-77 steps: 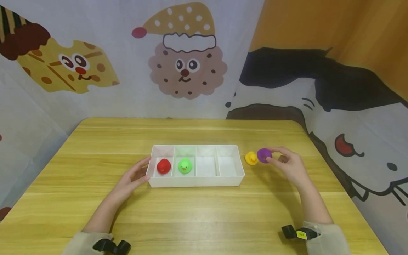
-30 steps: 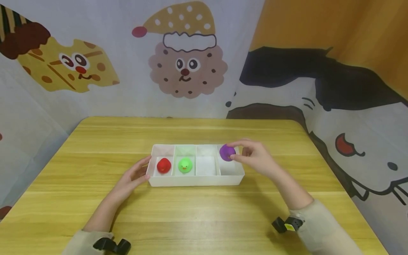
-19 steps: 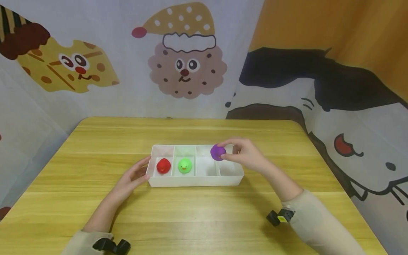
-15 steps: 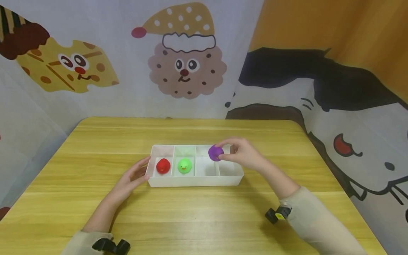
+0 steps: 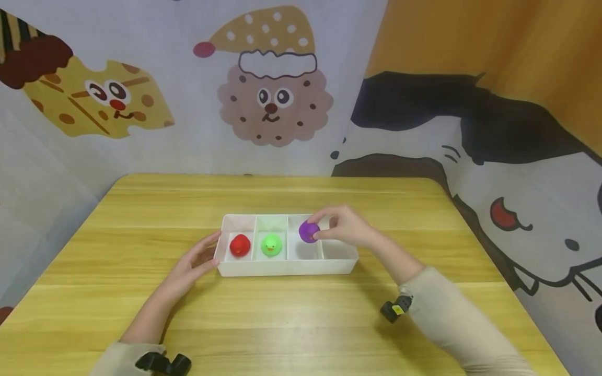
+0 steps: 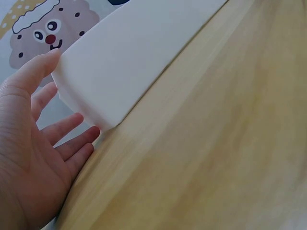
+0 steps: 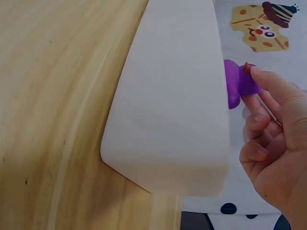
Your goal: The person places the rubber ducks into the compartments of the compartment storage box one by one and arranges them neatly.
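A white box point(image 5: 287, 268) split into a row of compartments stands on the table. A red rubber duck point(image 5: 240, 245) lies in its leftmost compartment. A green rubber duck point(image 5: 271, 245) sits in the compartment beside it, beak toward me. My right hand point(image 5: 345, 225) pinches a purple rubber duck point(image 5: 309, 232) between thumb and fingers over the third compartment from the left. In the right wrist view the box wall hides part of the purple duck point(image 7: 247, 79). My left hand point(image 5: 193, 261) touches the left end of the box, fingers loosely extended in the left wrist view.
The wooden table point(image 5: 282, 324) carries the box near its middle. Behind it hangs a cloth point(image 5: 188, 146) printed with cartoon figures. Black wrist cameras point(image 5: 395, 309) are strapped over both sleeves. The rightmost compartment lies partly under my right hand.
My right hand has carried the purple duck leftward from beside the box to over the third compartment. The yellow duck seen earlier is now out of sight around my right wrist. Left hand unmoved.
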{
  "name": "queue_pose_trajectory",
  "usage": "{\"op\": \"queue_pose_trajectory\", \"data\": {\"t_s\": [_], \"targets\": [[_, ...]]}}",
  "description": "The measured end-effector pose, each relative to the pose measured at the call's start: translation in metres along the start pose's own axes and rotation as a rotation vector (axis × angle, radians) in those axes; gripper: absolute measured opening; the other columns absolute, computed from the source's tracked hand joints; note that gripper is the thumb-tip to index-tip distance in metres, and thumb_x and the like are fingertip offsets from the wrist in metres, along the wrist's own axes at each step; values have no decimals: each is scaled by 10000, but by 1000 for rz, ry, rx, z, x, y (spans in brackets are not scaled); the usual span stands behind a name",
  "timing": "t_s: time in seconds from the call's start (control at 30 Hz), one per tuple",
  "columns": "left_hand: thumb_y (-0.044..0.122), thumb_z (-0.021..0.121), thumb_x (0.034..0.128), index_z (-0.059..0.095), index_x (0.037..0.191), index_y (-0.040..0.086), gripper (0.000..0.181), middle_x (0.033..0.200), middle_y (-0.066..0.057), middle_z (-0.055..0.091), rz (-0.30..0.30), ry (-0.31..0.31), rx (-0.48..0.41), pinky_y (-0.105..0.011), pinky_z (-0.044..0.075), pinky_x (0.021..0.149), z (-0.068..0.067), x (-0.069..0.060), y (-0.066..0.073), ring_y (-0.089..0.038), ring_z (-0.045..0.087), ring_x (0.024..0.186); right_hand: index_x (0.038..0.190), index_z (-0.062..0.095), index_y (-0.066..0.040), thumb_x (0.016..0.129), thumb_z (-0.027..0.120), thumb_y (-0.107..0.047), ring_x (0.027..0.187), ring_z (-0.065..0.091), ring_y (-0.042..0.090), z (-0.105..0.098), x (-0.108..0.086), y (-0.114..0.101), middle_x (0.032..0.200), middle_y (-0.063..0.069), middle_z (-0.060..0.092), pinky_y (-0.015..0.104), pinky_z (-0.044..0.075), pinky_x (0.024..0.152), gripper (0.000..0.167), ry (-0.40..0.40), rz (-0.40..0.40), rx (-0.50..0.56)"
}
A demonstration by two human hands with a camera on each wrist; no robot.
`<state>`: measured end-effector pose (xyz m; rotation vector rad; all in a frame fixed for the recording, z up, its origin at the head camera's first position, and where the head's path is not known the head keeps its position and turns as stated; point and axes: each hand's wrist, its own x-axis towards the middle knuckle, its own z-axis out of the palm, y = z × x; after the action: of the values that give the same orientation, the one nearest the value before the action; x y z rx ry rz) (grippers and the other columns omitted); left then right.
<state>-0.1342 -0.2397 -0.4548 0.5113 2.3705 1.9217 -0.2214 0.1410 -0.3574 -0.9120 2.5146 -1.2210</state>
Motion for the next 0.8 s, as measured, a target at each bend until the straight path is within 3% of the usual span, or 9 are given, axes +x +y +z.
{"op": "queue_pose_trajectory", "data": {"t_s": [0.3,0.43,0.53,0.67,0.8], "targets": [[69,552,966,285,1495,37,593,1456,-272,347,-3,-3,5,-192,410,916,0,0,1,-460,402,1261,1059,727,-129,787,789,-117,617,499,156,9,9,9,1051,-33,693,265,421,538,279,-35,3,5],[66,555,963,291,1493,39,593,1455,-269,350,-2,-2,11,-190,410,916,-1,0,0,-457,408,1257,1052,728,-134,773,798,-113,572,483,147,12,13,10,1051,-40,692,255,421,529,289,-51,44,11],[61,558,961,294,1492,39,593,1455,-272,349,1,-3,8,-189,411,917,0,0,0,-457,404,1260,1048,730,-132,768,803,-120,661,532,150,14,15,11,1062,-32,689,271,446,580,290,-61,70,3],[55,559,958,296,1490,34,593,1458,-276,341,7,-4,2,-190,412,918,0,0,0,-461,398,1263,1049,731,-148,765,811,-150,942,580,164,17,17,14,1080,-38,684,329,480,728,295,-68,88,-36],[53,559,958,296,1489,32,593,1460,-277,336,8,-3,-1,-191,413,917,0,1,0,-463,397,1263,1050,730,-186,761,816,-184,1043,563,156,18,18,16,1100,-58,675,361,470,822,301,-72,123,-64]]}}
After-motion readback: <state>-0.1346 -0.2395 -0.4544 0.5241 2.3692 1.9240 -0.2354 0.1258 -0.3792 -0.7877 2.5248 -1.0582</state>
